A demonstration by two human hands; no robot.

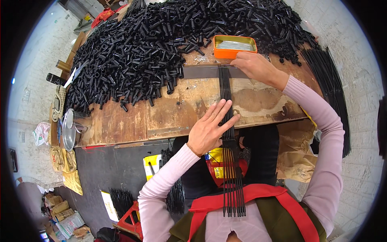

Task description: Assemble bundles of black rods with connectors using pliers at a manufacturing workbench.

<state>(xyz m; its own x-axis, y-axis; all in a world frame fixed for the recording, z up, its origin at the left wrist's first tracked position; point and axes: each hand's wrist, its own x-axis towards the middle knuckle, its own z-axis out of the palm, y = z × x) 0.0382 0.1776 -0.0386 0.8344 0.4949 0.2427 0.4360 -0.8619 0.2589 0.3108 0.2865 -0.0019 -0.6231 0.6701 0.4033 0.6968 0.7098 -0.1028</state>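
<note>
Counter (133,121) of worn brown wood, scuffed and stained, takes up the middle of the view. Heap of short black plastic tubes (141,48) covers its far half, spilling toward the left edge. Bundle of long thin black rods (334,97) lies along the right side of the counter. Row of black rods (228,117) laid side by side runs from the counter's far part over the near edge down to the person's lap, ends fanned out over a red apron strap. Dark flat bar (201,71) lies across the counter under the far ends of that row. Orange tin (234,45), lid off, holds thin silvery pins, just beyond the bar and against the tube heap. Metal pot lid (69,128) sits at the counter's left end.

Left hand (209,130) flat and open, fingers spread, pressing down on the rod row near the counter edge. Right hand (254,66) at the row's far end beside the tin, fingers curled down to the rod tips; cannot tell if it pinches anything.
</note>
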